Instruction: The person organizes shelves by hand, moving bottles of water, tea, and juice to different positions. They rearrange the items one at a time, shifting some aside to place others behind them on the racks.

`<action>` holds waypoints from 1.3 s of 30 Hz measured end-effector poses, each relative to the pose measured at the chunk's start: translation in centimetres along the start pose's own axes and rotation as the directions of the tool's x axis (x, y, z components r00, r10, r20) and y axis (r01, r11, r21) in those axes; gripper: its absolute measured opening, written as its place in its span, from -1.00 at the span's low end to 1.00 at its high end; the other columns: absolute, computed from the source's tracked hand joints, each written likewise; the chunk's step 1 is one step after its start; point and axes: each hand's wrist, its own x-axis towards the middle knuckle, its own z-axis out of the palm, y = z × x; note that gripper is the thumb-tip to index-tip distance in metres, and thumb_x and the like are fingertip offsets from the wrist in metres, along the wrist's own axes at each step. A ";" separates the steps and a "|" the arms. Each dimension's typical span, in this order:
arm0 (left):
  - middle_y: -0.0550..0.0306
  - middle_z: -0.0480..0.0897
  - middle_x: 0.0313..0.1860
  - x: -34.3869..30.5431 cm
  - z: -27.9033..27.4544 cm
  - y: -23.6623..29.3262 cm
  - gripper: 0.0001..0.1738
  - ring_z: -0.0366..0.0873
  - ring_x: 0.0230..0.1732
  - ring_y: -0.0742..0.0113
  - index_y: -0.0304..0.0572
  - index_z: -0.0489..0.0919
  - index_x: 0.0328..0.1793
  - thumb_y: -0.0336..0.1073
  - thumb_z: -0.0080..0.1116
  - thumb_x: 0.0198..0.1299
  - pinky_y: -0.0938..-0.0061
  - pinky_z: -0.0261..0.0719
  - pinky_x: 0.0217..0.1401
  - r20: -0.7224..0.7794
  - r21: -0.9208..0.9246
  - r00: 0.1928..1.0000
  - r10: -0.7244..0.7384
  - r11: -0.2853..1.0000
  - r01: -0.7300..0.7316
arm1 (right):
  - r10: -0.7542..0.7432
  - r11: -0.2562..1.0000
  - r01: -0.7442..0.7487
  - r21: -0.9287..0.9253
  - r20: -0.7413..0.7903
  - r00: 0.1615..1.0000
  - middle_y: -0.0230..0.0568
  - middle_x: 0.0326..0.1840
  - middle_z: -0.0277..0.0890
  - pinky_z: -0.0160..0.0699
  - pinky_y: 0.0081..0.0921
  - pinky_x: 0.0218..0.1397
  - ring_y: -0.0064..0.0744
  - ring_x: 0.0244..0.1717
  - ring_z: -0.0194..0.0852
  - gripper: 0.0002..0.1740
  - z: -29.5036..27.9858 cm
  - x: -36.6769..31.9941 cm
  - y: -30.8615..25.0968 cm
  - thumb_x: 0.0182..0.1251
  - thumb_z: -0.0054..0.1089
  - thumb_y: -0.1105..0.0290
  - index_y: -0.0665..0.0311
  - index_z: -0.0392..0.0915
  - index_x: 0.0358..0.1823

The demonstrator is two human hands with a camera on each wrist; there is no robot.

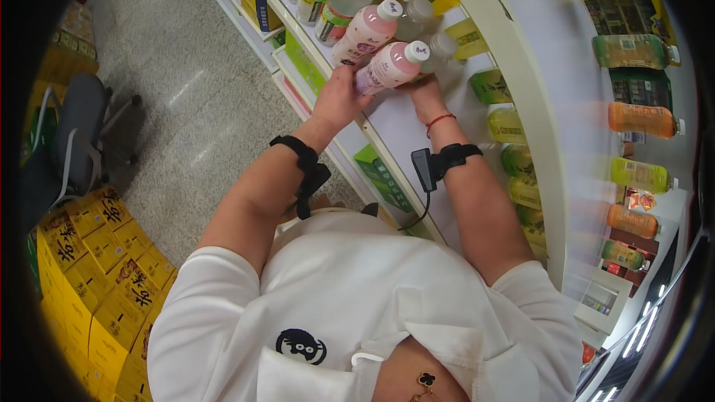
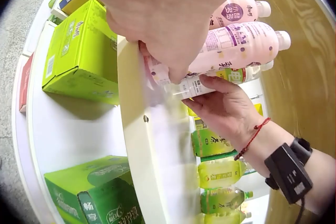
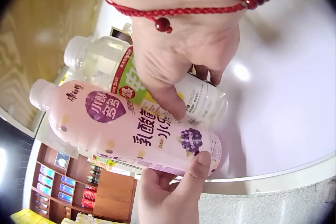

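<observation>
Near its base, my left hand (image 1: 341, 98) grips a pink drink bottle (image 1: 389, 68) with a white cap and purple print. Just behind that bottle my right hand (image 1: 426, 97) holds a clear drink bottle (image 3: 100, 58) with a green and red label, thumb and fingers around its lower part. Side by side, the two bottles overlap in the right wrist view. Both stand at the shelf (image 1: 395, 123) front. A second pink bottle (image 1: 366, 33) is beside the held one, on the far side. In the left wrist view my left hand (image 2: 152, 14) covers part of the pink bottle.
Clear bottles with white caps (image 1: 346, 7) line the shelf further back. Green tea bottles (image 1: 506, 125) stand along the right side. Green cartons (image 2: 81, 50) sit on the lower shelf. To the left are an office chair (image 1: 82, 130) and stacked yellow boxes (image 1: 112, 275).
</observation>
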 end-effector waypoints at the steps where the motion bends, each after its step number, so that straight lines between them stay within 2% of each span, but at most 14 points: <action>1: -0.25 0.50 0.00 0.0 -0.1 0.1 -0.26 0.52 0.01 -0.20 -0.29 0.34 0.20 -0.25 0.45 -0.12 0.15 0.55 0.05 0.001 0.001 1.000 -0.003 1.000 0.003 | 0.008 1.000 -0.007 -0.016 0.028 1.000 -0.23 0.15 0.49 0.47 -0.44 0.19 -0.34 0.12 0.47 -0.17 -0.1 0.2 -0.2 -0.17 0.58 0.46 0.29 0.38 0.23; 9: -0.23 0.50 0.00 0.0 -0.7 0.9 -0.27 0.52 0.01 -0.19 -0.28 0.35 0.19 -0.26 0.46 -0.11 0.15 0.55 0.05 0.038 0.015 0.998 -0.052 0.999 0.051 | -0.004 0.984 0.022 -0.174 0.107 0.994 -0.19 0.19 0.49 0.48 -0.42 0.21 -0.31 0.16 0.48 -0.16 -0.7 0.1 -0.4 -0.15 0.59 0.43 0.29 0.37 0.25; 12: -0.23 0.53 -0.01 0.0 -0.5 0.7 -0.29 0.57 -0.03 -0.10 -0.31 0.34 0.17 -0.26 0.48 -0.08 0.21 0.58 -0.01 0.000 0.037 1.000 -0.025 0.999 0.025 | 0.012 0.993 -0.002 -0.120 0.080 0.997 -0.12 0.21 0.48 0.49 -0.41 0.22 -0.27 0.19 0.47 -0.16 -0.8 -0.8 0.7 -0.08 0.55 0.43 0.30 0.31 0.29; 14: -0.24 0.52 0.00 0.1 -0.7 0.9 -0.28 0.55 -0.01 -0.15 -0.31 0.33 0.16 -0.27 0.47 -0.09 0.18 0.57 0.01 0.027 0.005 0.998 -0.065 0.998 0.065 | -0.106 0.960 0.116 -0.255 0.054 0.993 -0.03 0.22 0.46 0.48 -0.38 0.22 -0.18 0.22 0.45 -0.18 -0.4 -0.6 1.6 0.02 0.48 0.36 0.33 0.25 0.31; 16: -0.26 0.51 0.01 0.0 -0.7 0.9 -0.28 0.53 0.02 -0.19 -0.30 0.33 0.16 -0.29 0.47 -0.11 0.15 0.56 0.04 0.056 -0.024 0.993 -0.106 0.994 0.108 | -0.089 0.954 0.102 -0.284 0.058 0.994 0.00 0.22 0.46 0.47 -0.36 0.22 -0.14 0.23 0.45 -0.20 -0.4 -0.2 1.7 0.06 0.46 0.32 0.35 0.24 0.31; 22: -0.31 0.47 0.02 -0.1 0.1 0.1 -0.25 0.53 0.01 -0.25 -0.32 0.29 0.17 -0.30 0.48 -0.11 0.15 0.56 0.02 0.017 0.013 0.999 -0.050 0.999 0.050 | -0.106 0.944 0.113 -0.309 0.038 0.994 0.06 0.21 0.46 0.44 -0.33 0.22 -0.05 0.22 0.46 -0.23 -0.1 0.2 2.0 0.11 0.41 0.25 0.38 0.25 0.29; 24: -0.27 0.49 -0.03 -0.2 0.3 0.0 -0.28 0.55 -0.06 -0.15 -0.36 0.34 0.14 -0.28 0.51 -0.11 0.21 0.58 -0.05 -0.046 0.023 0.999 -0.025 0.999 0.026 | -0.088 0.944 0.093 -0.318 0.031 0.996 0.06 0.20 0.47 0.44 -0.33 0.22 -0.05 0.21 0.46 -0.23 0.1 0.1 1.7 0.11 0.41 0.26 0.38 0.25 0.29; 27: -0.29 0.48 0.00 0.0 0.8 -0.1 -0.26 0.55 -0.04 -0.18 -0.40 0.33 0.13 -0.28 0.52 -0.12 0.21 0.57 -0.02 -0.073 0.051 0.996 -0.053 0.997 0.057 | -0.115 0.931 0.113 -0.346 0.015 0.993 0.05 0.19 0.49 0.45 -0.34 0.23 -0.05 0.22 0.47 -0.21 0.2 -0.1 1.5 0.11 0.41 0.26 0.38 0.22 0.31; 29: -0.29 0.48 0.01 0.0 0.9 -0.1 -0.25 0.55 -0.03 -0.18 -0.41 0.32 0.13 -0.28 0.52 -0.12 0.20 0.57 -0.01 -0.081 0.073 0.996 -0.032 0.997 0.038 | -0.048 0.917 0.040 -0.397 -0.010 0.999 0.07 0.22 0.47 0.46 -0.36 0.23 -0.06 0.24 0.46 -0.20 0.4 -0.7 0.6 0.10 0.42 0.28 0.37 0.19 0.32; 33: -0.29 0.47 0.01 0.0 1.5 -0.7 -0.24 0.55 -0.02 -0.19 -0.41 0.31 0.11 -0.27 0.54 -0.15 0.19 0.57 0.00 -0.146 0.118 0.988 0.042 0.993 -0.025 | -0.113 0.947 0.121 -0.297 0.042 0.993 0.13 0.29 0.39 0.48 -0.35 0.23 -0.05 0.24 0.46 -0.12 -0.4 -0.9 3.0 0.10 0.43 0.31 0.38 0.12 0.39; 35: -0.28 0.48 0.00 0.0 1.5 -0.7 -0.24 0.55 -0.02 -0.19 -0.40 0.31 0.11 -0.27 0.54 -0.15 0.19 0.57 0.00 -0.137 0.120 0.990 0.034 0.993 -0.018 | 0.065 0.959 -0.066 -0.276 -0.015 0.998 0.16 0.34 0.32 0.49 -0.33 0.23 -0.05 0.27 0.43 -0.07 -0.7 -3.8 2.3 0.13 0.40 0.36 0.38 0.03 0.46; 36: -0.28 0.48 -0.01 0.0 1.5 -0.7 -0.24 0.55 -0.02 -0.20 -0.40 0.31 0.10 -0.26 0.54 -0.15 0.19 0.57 0.00 -0.138 0.118 0.990 0.018 0.993 -0.001 | 0.068 0.961 -0.076 -0.266 -0.038 0.997 0.16 0.34 0.32 0.49 -0.33 0.23 -0.05 0.27 0.43 -0.07 -1.4 -5.0 2.7 0.13 0.40 0.36 0.38 0.03 0.46; 38: -0.24 0.49 -0.04 0.1 1.7 -1.1 -0.25 0.55 -0.05 -0.16 -0.38 0.35 0.09 -0.24 0.55 -0.16 0.20 0.55 -0.01 -0.159 0.204 0.981 0.108 0.976 -0.074 | 0.126 0.964 -0.104 -0.245 0.077 0.989 0.16 0.35 0.29 0.48 -0.33 0.26 -0.05 0.29 0.40 -0.08 -3.7 -8.0 4.0 0.19 0.34 0.41 0.36 -0.03 0.50; 39: -0.26 0.49 -0.12 0.1 1.6 -0.9 -0.30 0.52 -0.09 -0.20 -0.39 0.35 0.04 -0.27 0.53 -0.15 0.15 0.52 -0.03 -0.162 0.152 0.983 0.090 0.986 -0.065 | 0.134 0.962 -0.110 -0.251 0.080 0.988 0.09 0.33 0.33 0.47 -0.35 0.27 -0.10 0.31 0.38 -0.20 -4.8 -9.6 4.9 0.24 0.29 0.44 0.37 0.08 0.46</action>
